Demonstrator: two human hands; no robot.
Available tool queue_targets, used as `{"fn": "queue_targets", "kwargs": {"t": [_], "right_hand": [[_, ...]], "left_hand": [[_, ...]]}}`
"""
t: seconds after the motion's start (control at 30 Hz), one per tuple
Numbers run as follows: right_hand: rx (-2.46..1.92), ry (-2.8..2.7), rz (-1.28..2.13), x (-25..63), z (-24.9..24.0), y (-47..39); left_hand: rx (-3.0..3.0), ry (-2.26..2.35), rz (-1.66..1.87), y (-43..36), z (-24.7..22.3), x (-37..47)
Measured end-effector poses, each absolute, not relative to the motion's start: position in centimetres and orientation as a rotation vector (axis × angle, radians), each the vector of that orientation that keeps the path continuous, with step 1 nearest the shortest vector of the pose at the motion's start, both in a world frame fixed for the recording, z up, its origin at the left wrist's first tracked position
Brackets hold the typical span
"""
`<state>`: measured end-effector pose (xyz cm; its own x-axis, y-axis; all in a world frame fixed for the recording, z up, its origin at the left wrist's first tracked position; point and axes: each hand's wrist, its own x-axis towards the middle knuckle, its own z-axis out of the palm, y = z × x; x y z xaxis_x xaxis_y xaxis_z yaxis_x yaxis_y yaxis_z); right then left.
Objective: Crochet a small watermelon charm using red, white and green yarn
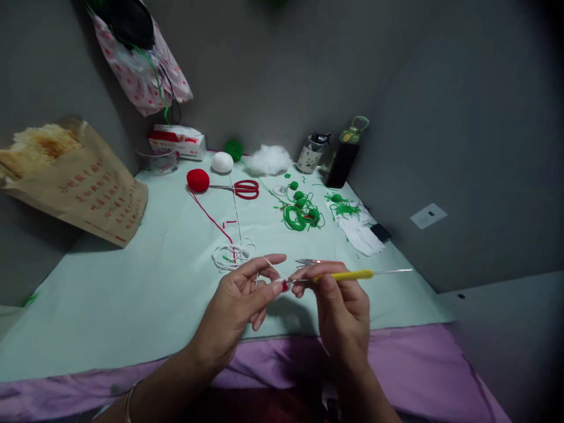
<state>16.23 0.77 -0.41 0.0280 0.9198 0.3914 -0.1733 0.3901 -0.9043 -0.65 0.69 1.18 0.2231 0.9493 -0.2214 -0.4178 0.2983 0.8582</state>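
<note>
Between left fingers (263, 297), red-and-white yarn piece (285, 286), mostly covered

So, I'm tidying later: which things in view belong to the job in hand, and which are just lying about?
Seemingly part of the job:
hook, in the right hand
red-and-white piece, in the left hand
red ball, white ball
scissors, perhaps

Apparently just lying about:
paper bag
box
tub
bottle
cup
green yarn
fluff

Dim, cool light leaves the grey wall (467, 135) murky and the pale mint-green table cover (150, 299) brighter, with a soft shadow below the bare left hand (235, 296) and bare right hand (341, 302). Wide-angle distortion stretches the edges, print on the brown paper bag (99, 191) looks soft, and the right corners darken to black.
</note>
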Motion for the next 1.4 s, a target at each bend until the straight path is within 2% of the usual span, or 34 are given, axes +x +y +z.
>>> {"fn": "queue_targets", "kwargs": {"t": [0.37, 0.7, 0.87, 0.93, 1.07, 1.17, 1.27, 1.4], "right_hand": [[-0.822, -1.628, 0.527, 16.3, -0.6, -0.4], [-0.815, -1.725, 0.468, 16.7, -0.7, -0.2], [-0.855, -1.901, 0.096, 16.5, -1.4, -0.3], [-0.853, -1.861, 0.145, 16.5, -1.4, -0.3], [-0.856, -1.445, 0.584, 16.2, -0.8, 0.3], [-0.851, -1.389, 0.74, 15.6, -0.4, 0.5], [-0.89, -1.45, 0.668, 15.4, -0.5, 0.3], [-0.915, -1.668, 0.396, 15.8, -1.4, -0.2]], "left_hand": [[0.975, 1.037, 1.104, 0.6, 1.0, -0.8], [0.91, 1.013, 1.132, 0.6, 1.0, -0.8], [0.67, 0.786, 1.057, 0.5, 0.8, -0.5], [0.523, 0.696, 0.992, 0.7, 1.0, -0.7], [0.482, 0.694, 1.034, 1.0, 1.6, -0.9], [0.573, 0.728, 1.06, 0.8, 1.8, -0.6], [0.649, 0.764, 1.072, 0.6, 1.5, -0.3], [0.656, 0.768, 1.127, 0.5, 0.9, 0.0]]}}
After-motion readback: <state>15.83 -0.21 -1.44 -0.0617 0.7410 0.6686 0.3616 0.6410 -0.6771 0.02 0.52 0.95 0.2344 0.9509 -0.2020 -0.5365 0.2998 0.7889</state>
